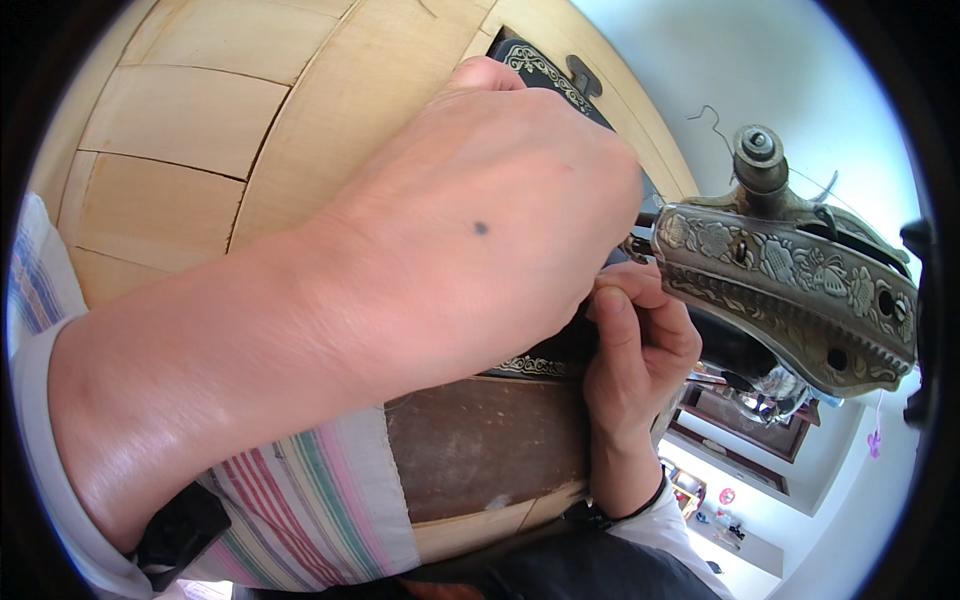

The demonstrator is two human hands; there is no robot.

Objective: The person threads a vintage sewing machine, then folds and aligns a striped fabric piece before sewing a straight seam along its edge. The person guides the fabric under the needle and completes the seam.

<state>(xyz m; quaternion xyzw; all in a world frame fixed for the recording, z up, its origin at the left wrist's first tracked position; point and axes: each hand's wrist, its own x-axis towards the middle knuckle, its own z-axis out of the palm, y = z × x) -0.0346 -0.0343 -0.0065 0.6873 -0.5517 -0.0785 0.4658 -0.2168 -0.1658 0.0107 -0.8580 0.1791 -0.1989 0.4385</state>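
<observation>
Pale wooden boards fill the background, the top of a sewing table (200, 120) curving away toward the upper left, with a darker brown panel (480, 450) set into it just below our hands. Beyond the table edge, far down to the right of the grip, a bit of room floor shows with small scattered items too tiny to tell apart.

Our left hand (470, 240) lies across the middle, knuckles up, fingers curled down toward the needle end of an old black sewing machine (790, 280). Our right hand (635, 350) comes up from below and sits just under and touching the left one, its thumb and forefinger pinched narrow together right at the machine's face. Whatever thin thing is pinched is hidden (thread perhaps, but we cannot tell), and the left fingertips are out of sight too, so we cannot say whether that hand is holding anything.

Immediately right of the grip stands the embossed metal face plate (780, 270) of the machine, flowered in relief. Its long axis runs from the grip down toward the lower right. A round metal knob (758, 150) rises above it. The machine's black bed with gilt ornament (540, 65) stretches behind the left hand toward the upper edge. A striped cloth (300, 500) lies under our left forearm.
</observation>
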